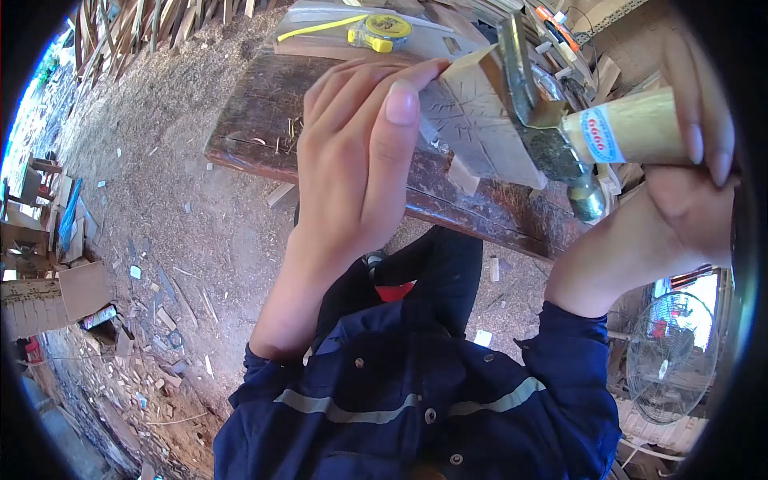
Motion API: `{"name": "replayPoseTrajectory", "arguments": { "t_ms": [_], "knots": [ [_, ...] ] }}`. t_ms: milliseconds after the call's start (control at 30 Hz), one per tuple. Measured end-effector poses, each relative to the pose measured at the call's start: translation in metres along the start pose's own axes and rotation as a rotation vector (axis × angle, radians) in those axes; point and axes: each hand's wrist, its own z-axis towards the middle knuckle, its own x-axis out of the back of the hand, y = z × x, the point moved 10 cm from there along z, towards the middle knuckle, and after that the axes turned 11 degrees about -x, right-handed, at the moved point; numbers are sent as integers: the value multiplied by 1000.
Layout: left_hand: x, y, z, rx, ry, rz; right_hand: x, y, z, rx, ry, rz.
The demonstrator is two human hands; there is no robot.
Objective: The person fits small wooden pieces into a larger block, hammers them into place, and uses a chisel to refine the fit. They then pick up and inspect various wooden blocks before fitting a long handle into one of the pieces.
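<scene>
My right hand (692, 152) is closed round the pale wooden handle (640, 128) of a hammer, which carries a blue-and-white sticker. The hammer's metal head (552, 144) lies against, or just in front of, the end of a pale wooden block (484, 120). Dark scratches or pencil marks cross the block's face. At the block's left end is my left hand (352, 148), its fingers bent and its thumb raised along the side, with fingertips on the wood. Its palm side is hidden. Beneath lies a dark, worn wooden bench (256, 120).
A yellow tape measure (380, 32) lies on pale boards at the bench's far side, its tape partly out. An orange tool (558, 28) is at the back right. A standing fan (670, 356) is at the lower right. Shavings and offcuts cover the floor (184, 216).
</scene>
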Motion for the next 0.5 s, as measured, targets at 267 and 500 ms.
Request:
{"name": "replayPoseTrajectory", "arguments": {
  "t_ms": [267, 500],
  "knots": [
    [-19, -37, -38, 152, -234, 193, 2, 88, -29, -74, 755, -209],
    [-27, -39, -33, 257, -244, 71, 7, 83, -31, -66, 785, -177]
  ]
}}
